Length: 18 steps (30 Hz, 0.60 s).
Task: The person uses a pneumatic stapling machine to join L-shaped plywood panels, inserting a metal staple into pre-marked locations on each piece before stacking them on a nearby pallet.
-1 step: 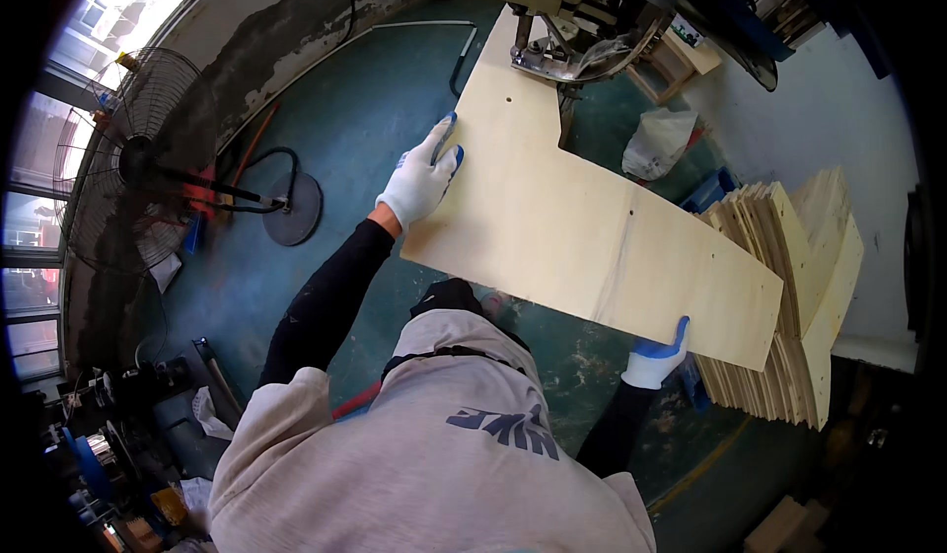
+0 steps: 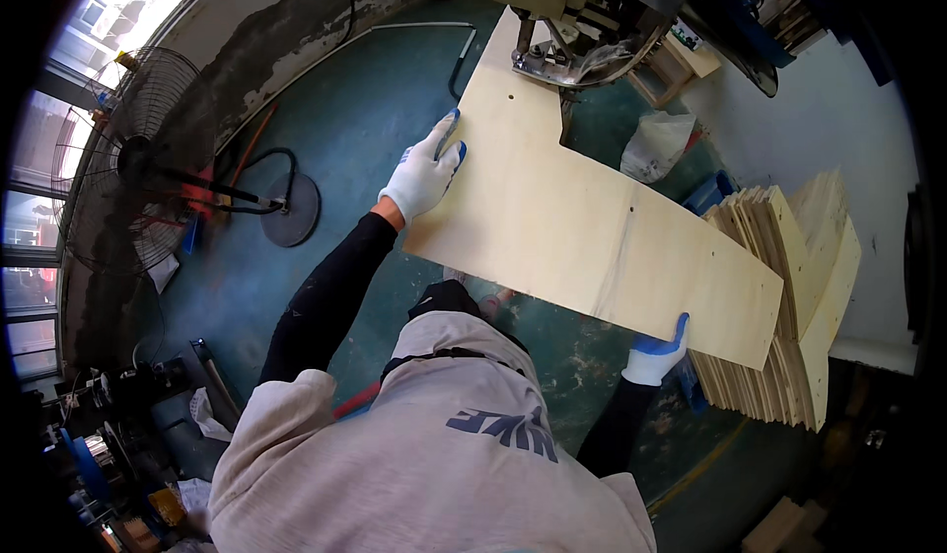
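A large L-shaped plywood board point(image 2: 582, 227) with a few small dark holes is held level in front of me. My left hand point(image 2: 422, 176), in a white glove with blue fingertips, grips its left edge. Under the near edge at the right, my right hand point(image 2: 655, 358) supports the board, its thumb over the top face and the other fingers hidden below. The board's far end lies beneath the metal head of a machine point(image 2: 545, 58); I cannot tell whether the two touch.
Right of the board leans a stack of similar plywood pieces point(image 2: 755, 366). A white sack point(image 2: 658, 146) sits beyond the board's inner corner. To the left stands a pedestal fan point(image 2: 138, 158) with a round base point(image 2: 292, 210). Wood blocks point(image 2: 784, 525) lie at lower right.
Both hands keep their hold and the board has barely shifted. A little more of my feet shows below the board's near edge.
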Each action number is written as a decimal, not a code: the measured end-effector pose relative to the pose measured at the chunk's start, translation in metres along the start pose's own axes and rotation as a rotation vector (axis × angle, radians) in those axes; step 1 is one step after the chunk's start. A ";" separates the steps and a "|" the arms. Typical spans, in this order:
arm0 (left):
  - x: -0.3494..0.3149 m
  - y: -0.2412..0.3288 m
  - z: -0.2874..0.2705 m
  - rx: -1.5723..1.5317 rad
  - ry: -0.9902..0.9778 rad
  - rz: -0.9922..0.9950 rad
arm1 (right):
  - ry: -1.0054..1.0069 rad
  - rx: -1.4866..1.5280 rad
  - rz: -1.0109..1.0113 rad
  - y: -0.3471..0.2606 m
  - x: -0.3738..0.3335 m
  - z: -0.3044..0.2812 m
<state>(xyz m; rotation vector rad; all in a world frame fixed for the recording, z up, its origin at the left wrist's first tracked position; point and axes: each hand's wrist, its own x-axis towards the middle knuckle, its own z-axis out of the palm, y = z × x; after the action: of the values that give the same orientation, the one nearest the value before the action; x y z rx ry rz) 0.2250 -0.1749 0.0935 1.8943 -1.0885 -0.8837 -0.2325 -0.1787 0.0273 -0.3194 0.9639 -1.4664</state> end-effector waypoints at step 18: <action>0.086 -0.038 -0.001 0.100 -0.020 0.241 | -0.003 -0.059 -0.026 0.019 0.036 0.019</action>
<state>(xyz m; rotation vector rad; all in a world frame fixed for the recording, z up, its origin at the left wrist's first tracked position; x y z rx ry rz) 0.2742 -0.2393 0.0455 1.7892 -1.3623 -0.7247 -0.2125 -0.2160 0.0126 -0.3782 1.0058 -1.4626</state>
